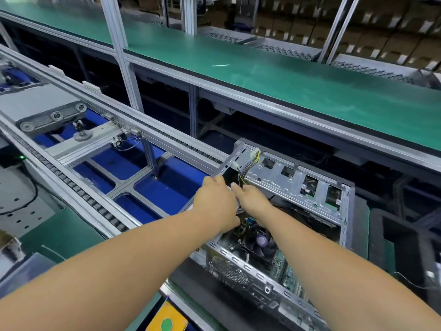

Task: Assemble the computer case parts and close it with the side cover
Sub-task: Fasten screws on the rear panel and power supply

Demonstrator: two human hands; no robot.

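In the head view the open computer case lies on its side at lower right of centre, its side cover off and nowhere in sight. Left hand and right hand meet at its far corner, beside the loose cable bundle, probably tucking wiring clear. Their fingers point away, so I cannot tell whether either hand grips anything.

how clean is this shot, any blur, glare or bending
Head view: wide-angle bending curves the green bench and conveyor rails; soft sheen on the bench top, no harsh glare; boxes at the back are blurred; both hands are a little soft, the open case fairly sharp.
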